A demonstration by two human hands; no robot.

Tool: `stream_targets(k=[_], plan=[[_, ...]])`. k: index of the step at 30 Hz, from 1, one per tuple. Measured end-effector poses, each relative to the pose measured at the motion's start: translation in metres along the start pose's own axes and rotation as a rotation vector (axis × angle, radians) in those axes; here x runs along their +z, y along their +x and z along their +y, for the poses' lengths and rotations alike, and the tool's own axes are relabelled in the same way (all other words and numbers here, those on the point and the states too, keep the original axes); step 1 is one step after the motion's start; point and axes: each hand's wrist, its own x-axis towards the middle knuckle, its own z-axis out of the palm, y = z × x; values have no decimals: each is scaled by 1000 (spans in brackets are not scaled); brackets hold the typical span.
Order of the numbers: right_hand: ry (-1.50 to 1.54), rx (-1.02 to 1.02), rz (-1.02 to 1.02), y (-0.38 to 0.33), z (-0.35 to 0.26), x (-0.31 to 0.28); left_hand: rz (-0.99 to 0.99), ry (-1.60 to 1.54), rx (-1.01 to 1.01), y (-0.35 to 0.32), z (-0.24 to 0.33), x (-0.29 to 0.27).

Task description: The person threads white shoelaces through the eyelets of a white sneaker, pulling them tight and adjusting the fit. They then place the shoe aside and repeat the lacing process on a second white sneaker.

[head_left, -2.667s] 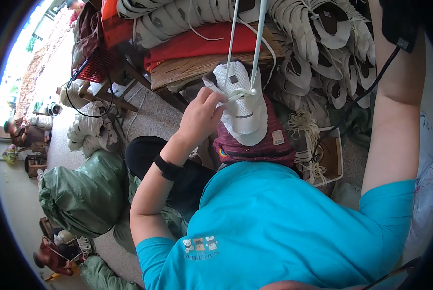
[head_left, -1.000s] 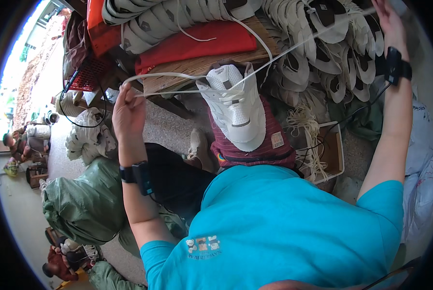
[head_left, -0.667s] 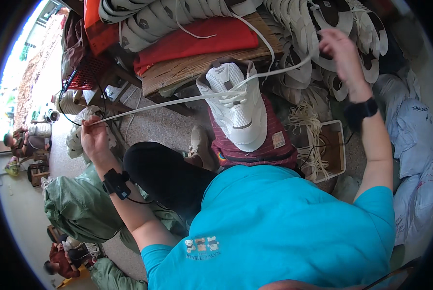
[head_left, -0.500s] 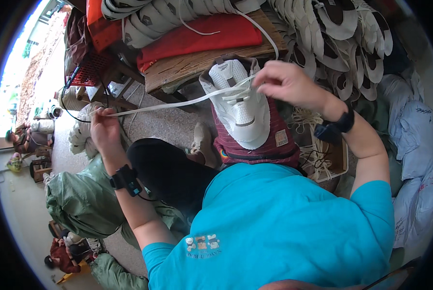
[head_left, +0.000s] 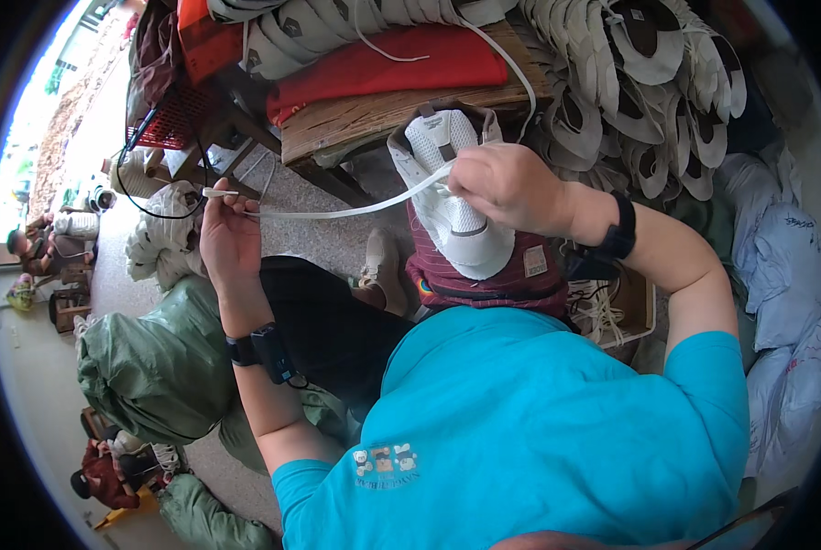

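Note:
A white shoe upper (head_left: pixel 484 255) with a mesh tongue and brown collar lies, toe toward me, on maroon striped fabric (head_left: pixel 429 275). My right hand (head_left: pixel 511 188) is closed over its eyelets, fingers pinched on a flat white shoelace (head_left: pixel 374 209). The lace runs left from there, sagging slightly, to my left hand (head_left: pixel 230 238). That hand is raised with its fingertips closed on the lace, and a short end sticks out above them. Part of the upper's lacing is hidden behind my right hand.
A wooden bench (head_left: pixel 337 142) beyond the shoe carries red cloth (head_left: pixel 388 73) and stacked uppers. More uppers (head_left: pixel 612 82) hang at the far right. A box of laces (head_left: pixel 635 307) stands right of the maroon fabric, a green sack (head_left: pixel 154 357) at left. White sacks (head_left: pixel 786 275) line the right.
My right hand has moved left and down over the eyelets, its fingers closing on the lace. My left hand has shifted right, and the lace between them is shorter and slacker.

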Motion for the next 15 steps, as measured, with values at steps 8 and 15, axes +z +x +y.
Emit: stream_targets(k=[8, 15], plan=[[-352, -286, 96, -38, 43, -9, 201, -12, 226, 37, 106, -86], [238, 379, 323, -37, 19, -16, 214, 577, 267, 20, 3, 5]])
